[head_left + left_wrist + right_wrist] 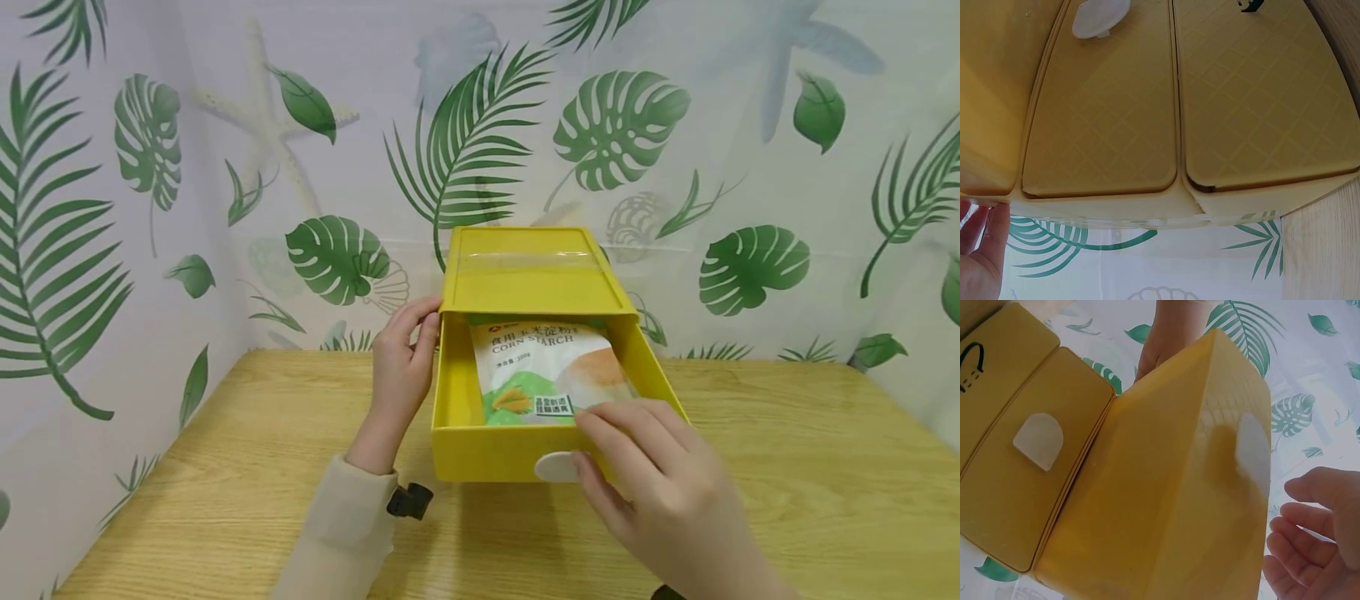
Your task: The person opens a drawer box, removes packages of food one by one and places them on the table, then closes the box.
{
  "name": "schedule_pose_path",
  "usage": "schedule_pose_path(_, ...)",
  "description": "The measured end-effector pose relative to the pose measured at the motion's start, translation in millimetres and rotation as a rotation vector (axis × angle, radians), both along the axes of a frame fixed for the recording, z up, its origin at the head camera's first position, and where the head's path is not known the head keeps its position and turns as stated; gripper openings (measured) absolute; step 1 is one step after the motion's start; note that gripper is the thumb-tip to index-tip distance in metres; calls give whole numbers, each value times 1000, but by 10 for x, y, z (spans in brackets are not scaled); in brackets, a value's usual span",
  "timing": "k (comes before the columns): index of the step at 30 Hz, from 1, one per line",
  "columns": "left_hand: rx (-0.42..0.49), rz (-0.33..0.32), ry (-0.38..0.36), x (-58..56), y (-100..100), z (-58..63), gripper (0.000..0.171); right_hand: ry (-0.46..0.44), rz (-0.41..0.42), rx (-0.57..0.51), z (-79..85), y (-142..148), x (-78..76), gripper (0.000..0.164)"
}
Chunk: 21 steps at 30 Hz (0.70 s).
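A yellow drawer cabinet (525, 283) stands with its top drawer (487, 454) pulled out. Inside lies a white, green and orange bag of corn starch (525, 358). My left hand (405, 358) touches the cabinet's left side near the top front corner, fingers and thumb extended; its fingertips also show at the edge in the left wrist view. Close to the drawer front, my right hand (667, 475) has its thumb by the white tab handle (557, 467). In the right wrist view, this hand's loosely bent fingers (1300, 550) hold nothing and stand apart from the drawer.
Below the pulled-out drawer are two closed drawers with a waffle pattern, the middle one (1110, 112) and a lower one (1266, 94). A wooden table (787, 467) carries the cabinet. Behind it hangs a leaf-print cloth (510, 200).
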State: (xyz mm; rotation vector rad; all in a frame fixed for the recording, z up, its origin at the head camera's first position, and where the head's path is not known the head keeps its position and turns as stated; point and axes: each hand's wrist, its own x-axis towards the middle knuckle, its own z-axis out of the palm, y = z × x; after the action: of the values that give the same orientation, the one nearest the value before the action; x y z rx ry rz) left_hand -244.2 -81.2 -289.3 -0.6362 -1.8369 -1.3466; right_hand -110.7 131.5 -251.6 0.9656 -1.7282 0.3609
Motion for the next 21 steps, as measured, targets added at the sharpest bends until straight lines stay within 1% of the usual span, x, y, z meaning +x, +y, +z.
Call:
schedule_pose_path(3, 0, 4, 1, 2, 8, 2, 24, -64, -30, -8, 55, 28, -26, 32)
schedule_pose_path(8, 0, 8, 5, 5, 12, -1, 23, -170, -12, -43, 176, 100, -101, 43)
schedule_pose_path(10, -1, 9, 9, 7, 9, 1, 23, -188, -25, -51, 221, 148, -146, 45)
schedule_pose_path(12, 0, 11, 12, 10, 5, 4, 23, -210, -62, -34, 269, 198, -193, 38)
schedule_pose_path(15, 1, 15, 10, 7, -1, 1, 23, -246, -135, 25, 333, 255, -256, 26)
schedule_pose_path(16, 1, 14, 7, 4, -1, -3, 23, -270, -153, 41, 350, 268, -275, 25)
schedule_pose_path(18, -2, 12, 2, 1, 1, -8, 23, -332, -193, 67, 377, 287, -299, 29)
schedule_pose_path(21, -4, 8, -2, -4, 8, -15, 23, -457, -241, 90, 409, 297, -328, 33)
